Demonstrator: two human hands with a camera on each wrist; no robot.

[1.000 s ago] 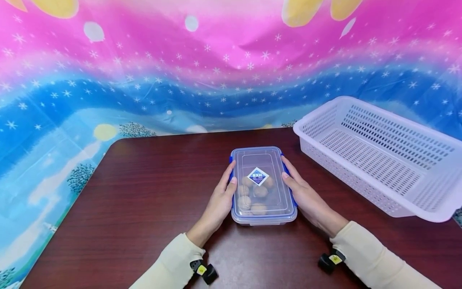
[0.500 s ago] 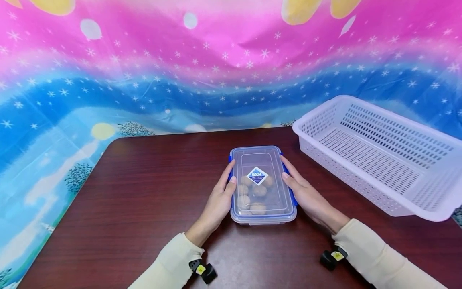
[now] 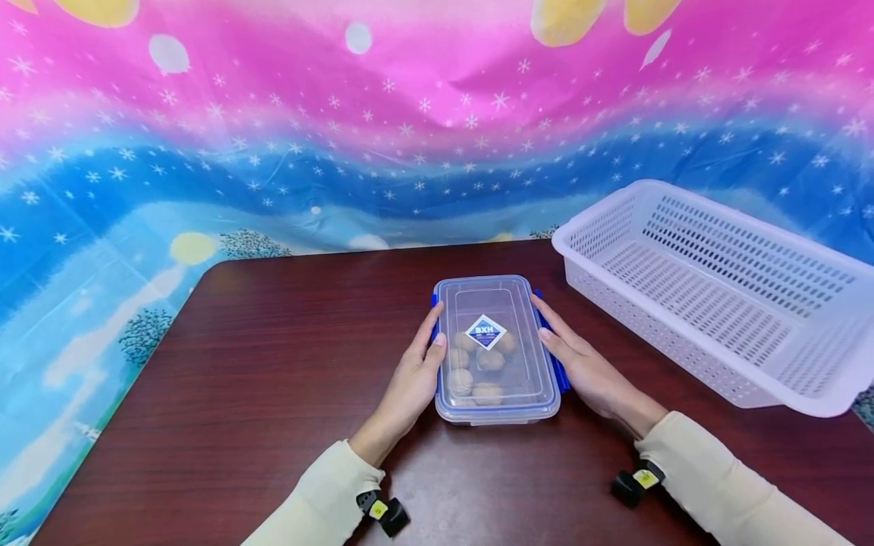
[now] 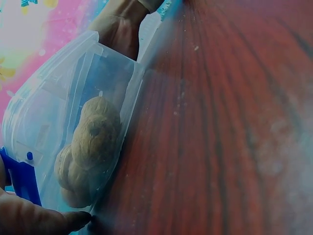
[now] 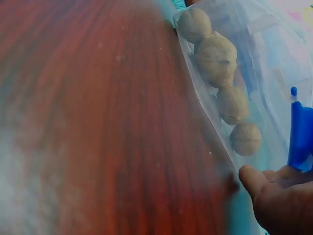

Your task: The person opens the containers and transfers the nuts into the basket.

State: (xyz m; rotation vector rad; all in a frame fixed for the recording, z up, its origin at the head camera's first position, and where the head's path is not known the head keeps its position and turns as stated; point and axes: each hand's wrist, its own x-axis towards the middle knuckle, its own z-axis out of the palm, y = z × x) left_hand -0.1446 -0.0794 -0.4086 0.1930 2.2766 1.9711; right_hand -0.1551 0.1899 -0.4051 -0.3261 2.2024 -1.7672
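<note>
A clear plastic food container [image 3: 526, 371] with a lid, blue side latches and a diamond label stands on the table. Through its walls show several walnuts [image 4: 95, 142], gathered towards the near end. My left hand [image 3: 408, 387] grips the container's left side, with the thumb at the lid's edge. At the opposite side my right hand [image 3: 592, 373] holds the right latch [image 3: 563, 376], which juts outward from the lid. In the left wrist view the left latch [image 4: 24, 178] sits beside the thumb. The right fingertips are partly hidden behind the latch.
A white perforated plastic basket [image 3: 655, 334] stands at the right of the dark red wooden table [image 3: 273, 364]. Behind the table hangs a pink and blue patterned cloth [image 3: 341, 159]. Each wrist carries a small black camera.
The right latch has swung outward from the container's side, and my right hand has shifted slightly to the right. My left hand and the container stay nearly where they were.
</note>
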